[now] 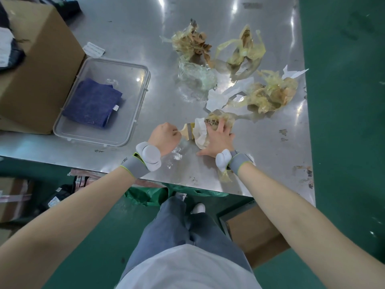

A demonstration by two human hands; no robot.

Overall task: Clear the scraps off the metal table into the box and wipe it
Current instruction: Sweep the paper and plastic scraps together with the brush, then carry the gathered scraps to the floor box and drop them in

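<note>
Several clumps of yellowish tape and paper scraps (266, 94) lie on the metal table (129, 32), with a wad of clear film (195, 77) among them. My left hand (164, 137) is shut on the wooden handle of a small brush (188, 130), whose bristles touch a scrap. My right hand (218, 138) presses flat, fingers spread, on a scrap of white paper and tape (208, 124) near the front edge. A folded blue cloth (92, 103) lies in a clear plastic tray (133, 113). An open cardboard box (256, 236) stands on the floor under the table's front right.
A large cardboard box (39, 65) stands on the table at left, against the tray. A small white strip (93, 49) lies behind the tray. The table's right edge (308, 122) borders green floor. Bags and another box (12, 197) sit on the floor at left.
</note>
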